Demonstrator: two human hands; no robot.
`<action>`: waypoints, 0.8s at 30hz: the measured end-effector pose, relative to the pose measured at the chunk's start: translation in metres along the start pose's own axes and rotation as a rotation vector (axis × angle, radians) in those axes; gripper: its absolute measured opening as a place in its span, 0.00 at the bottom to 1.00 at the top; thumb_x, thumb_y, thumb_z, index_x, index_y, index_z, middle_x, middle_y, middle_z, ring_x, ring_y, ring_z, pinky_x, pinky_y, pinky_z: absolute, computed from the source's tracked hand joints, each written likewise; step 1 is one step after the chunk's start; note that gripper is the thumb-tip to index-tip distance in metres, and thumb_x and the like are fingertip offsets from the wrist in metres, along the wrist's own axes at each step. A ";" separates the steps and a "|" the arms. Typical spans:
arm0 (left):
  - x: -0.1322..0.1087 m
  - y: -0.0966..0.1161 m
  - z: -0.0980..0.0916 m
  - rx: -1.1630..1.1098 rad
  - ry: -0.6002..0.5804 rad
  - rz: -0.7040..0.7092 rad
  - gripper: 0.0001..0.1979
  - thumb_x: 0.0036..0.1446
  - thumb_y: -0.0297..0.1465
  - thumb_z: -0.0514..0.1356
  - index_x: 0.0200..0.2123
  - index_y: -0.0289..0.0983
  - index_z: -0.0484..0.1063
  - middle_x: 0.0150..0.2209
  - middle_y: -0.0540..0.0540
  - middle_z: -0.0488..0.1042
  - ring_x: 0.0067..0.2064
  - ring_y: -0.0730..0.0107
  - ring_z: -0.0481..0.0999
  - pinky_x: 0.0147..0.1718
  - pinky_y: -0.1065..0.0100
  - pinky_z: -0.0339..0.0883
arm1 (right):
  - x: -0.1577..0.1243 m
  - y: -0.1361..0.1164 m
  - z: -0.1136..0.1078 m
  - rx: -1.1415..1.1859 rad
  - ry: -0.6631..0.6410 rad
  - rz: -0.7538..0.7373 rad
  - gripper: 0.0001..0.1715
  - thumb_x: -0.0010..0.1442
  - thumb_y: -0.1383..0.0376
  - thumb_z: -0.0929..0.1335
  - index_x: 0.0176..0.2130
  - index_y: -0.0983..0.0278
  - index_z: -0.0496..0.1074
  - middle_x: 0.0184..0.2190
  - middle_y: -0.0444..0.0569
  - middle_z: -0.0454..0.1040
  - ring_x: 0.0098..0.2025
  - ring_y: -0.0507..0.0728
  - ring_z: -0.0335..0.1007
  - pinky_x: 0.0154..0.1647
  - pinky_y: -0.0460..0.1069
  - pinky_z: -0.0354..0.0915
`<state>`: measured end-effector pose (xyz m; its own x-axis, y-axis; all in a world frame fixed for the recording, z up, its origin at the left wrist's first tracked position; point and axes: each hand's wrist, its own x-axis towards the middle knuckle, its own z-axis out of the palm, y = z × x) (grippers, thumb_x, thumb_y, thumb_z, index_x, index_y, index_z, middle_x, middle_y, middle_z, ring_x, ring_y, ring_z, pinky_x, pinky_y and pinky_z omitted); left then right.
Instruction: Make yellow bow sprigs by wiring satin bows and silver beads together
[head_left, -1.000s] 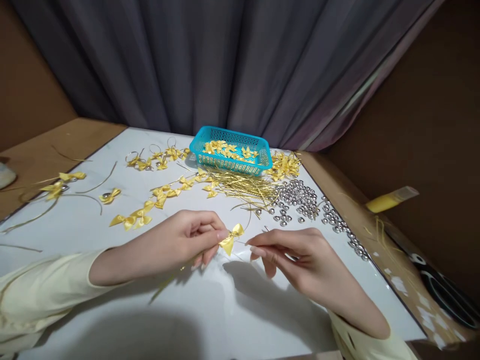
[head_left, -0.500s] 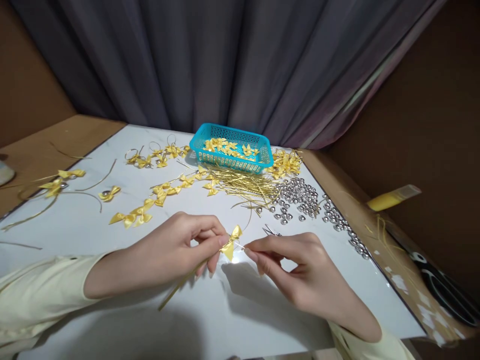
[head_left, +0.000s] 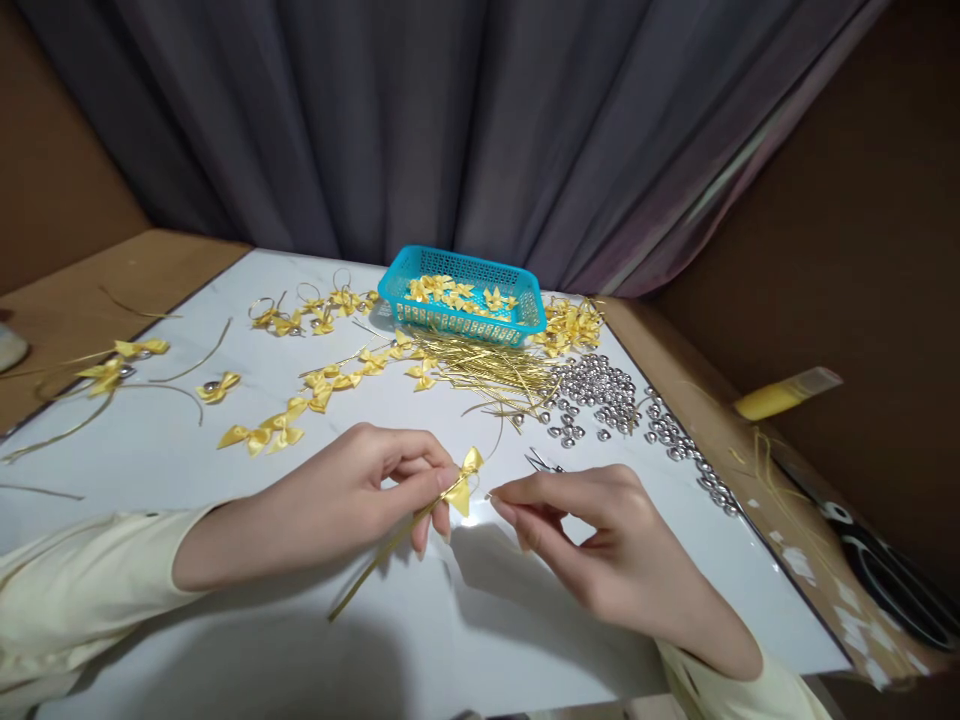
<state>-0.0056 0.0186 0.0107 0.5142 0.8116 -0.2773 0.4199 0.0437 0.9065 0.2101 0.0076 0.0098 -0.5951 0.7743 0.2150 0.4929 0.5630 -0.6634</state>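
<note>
My left hand (head_left: 360, 490) pinches a small yellow ribbon bow (head_left: 463, 484) between thumb and fingers, above the white tabletop (head_left: 450, 620). A thin gold wire (head_left: 375, 570) runs from the bow down and to the left, under that hand. My right hand (head_left: 600, 540) is closed in a pinch just right of the bow, fingertips on a fine end of the wire at the bow. Both sleeves are pale yellow.
A turquoise basket (head_left: 465, 300) with yellow bows stands at the back. A bundle of gold wires (head_left: 495, 370), a heap of silver beads (head_left: 607, 390), loose bows (head_left: 262, 435) and finished bow wires (head_left: 112, 375) lie around. Black scissors (head_left: 892, 590) and a yellow tube (head_left: 780, 395) rest at the right.
The gold wire now shows sticking out further below my left hand. My right hand has drawn closer to the bow. The bow has tilted slightly.
</note>
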 end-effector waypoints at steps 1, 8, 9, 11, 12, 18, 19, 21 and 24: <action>0.001 0.000 0.000 -0.007 -0.007 0.001 0.14 0.62 0.39 0.52 0.30 0.37 0.72 0.25 0.51 0.77 0.28 0.71 0.75 0.32 0.72 0.65 | 0.001 0.001 -0.002 -0.010 -0.001 0.007 0.11 0.59 0.73 0.63 0.32 0.68 0.75 0.19 0.45 0.74 0.18 0.47 0.65 0.18 0.41 0.55; 0.020 -0.015 -0.011 -0.202 -0.102 -0.071 0.15 0.60 0.37 0.54 0.29 0.35 0.74 0.26 0.47 0.79 0.30 0.67 0.76 0.34 0.68 0.66 | 0.013 0.042 -0.012 -0.320 0.231 0.187 0.08 0.59 0.69 0.63 0.37 0.66 0.72 0.18 0.44 0.74 0.17 0.50 0.65 0.23 0.44 0.58; 0.024 -0.020 -0.012 -0.276 -0.128 -0.099 0.14 0.60 0.36 0.55 0.29 0.34 0.74 0.29 0.45 0.80 0.30 0.68 0.76 0.34 0.68 0.66 | 0.015 0.051 -0.012 -0.390 0.250 0.229 0.10 0.58 0.70 0.63 0.40 0.66 0.71 0.21 0.45 0.75 0.19 0.52 0.66 0.24 0.45 0.59; 0.032 -0.030 -0.014 -0.429 -0.165 -0.151 0.12 0.58 0.34 0.57 0.28 0.33 0.75 0.33 0.42 0.80 0.30 0.68 0.76 0.35 0.68 0.67 | 0.018 0.064 -0.009 -0.481 0.210 0.274 0.12 0.58 0.72 0.63 0.43 0.67 0.70 0.27 0.50 0.78 0.25 0.55 0.70 0.27 0.48 0.61; 0.034 -0.034 -0.014 -0.466 -0.177 -0.163 0.12 0.57 0.34 0.57 0.28 0.32 0.76 0.33 0.41 0.80 0.30 0.68 0.76 0.35 0.68 0.67 | 0.018 0.067 -0.008 -0.504 0.207 0.249 0.12 0.58 0.72 0.63 0.42 0.67 0.70 0.30 0.53 0.78 0.29 0.58 0.71 0.29 0.49 0.62; 0.037 -0.041 -0.004 -0.456 -0.228 -0.159 0.11 0.55 0.32 0.56 0.27 0.31 0.73 0.28 0.46 0.74 0.31 0.69 0.71 0.35 0.69 0.61 | 0.019 0.039 0.017 -0.360 0.103 -0.345 0.07 0.64 0.65 0.64 0.40 0.66 0.69 0.36 0.53 0.74 0.42 0.58 0.66 0.41 0.53 0.62; 0.037 -0.041 -0.002 -0.446 -0.215 -0.150 0.10 0.54 0.31 0.56 0.25 0.33 0.70 0.25 0.49 0.70 0.29 0.71 0.67 0.32 0.70 0.59 | 0.018 0.033 0.024 -0.422 0.064 -0.397 0.10 0.63 0.62 0.65 0.41 0.67 0.69 0.37 0.53 0.73 0.42 0.59 0.65 0.40 0.53 0.61; 0.035 -0.041 0.001 -0.417 -0.189 -0.137 0.10 0.52 0.30 0.55 0.20 0.35 0.63 0.21 0.54 0.60 0.25 0.74 0.59 0.28 0.70 0.55 | 0.018 0.027 0.036 -0.584 0.025 -0.475 0.13 0.63 0.60 0.65 0.40 0.69 0.69 0.34 0.53 0.72 0.40 0.59 0.63 0.37 0.53 0.58; 0.033 -0.043 0.004 -0.364 -0.170 -0.114 0.10 0.51 0.31 0.54 0.20 0.37 0.57 0.22 0.55 0.54 0.25 0.73 0.54 0.27 0.70 0.52 | 0.019 0.027 0.050 -0.739 0.032 -0.556 0.10 0.65 0.68 0.62 0.33 0.69 0.69 0.30 0.51 0.70 0.34 0.57 0.61 0.33 0.52 0.53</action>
<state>-0.0039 0.0414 -0.0383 0.6088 0.6834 -0.4029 0.2048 0.3553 0.9121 0.1807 0.0232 -0.0396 -0.8550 0.3392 0.3924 0.4281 0.8886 0.1647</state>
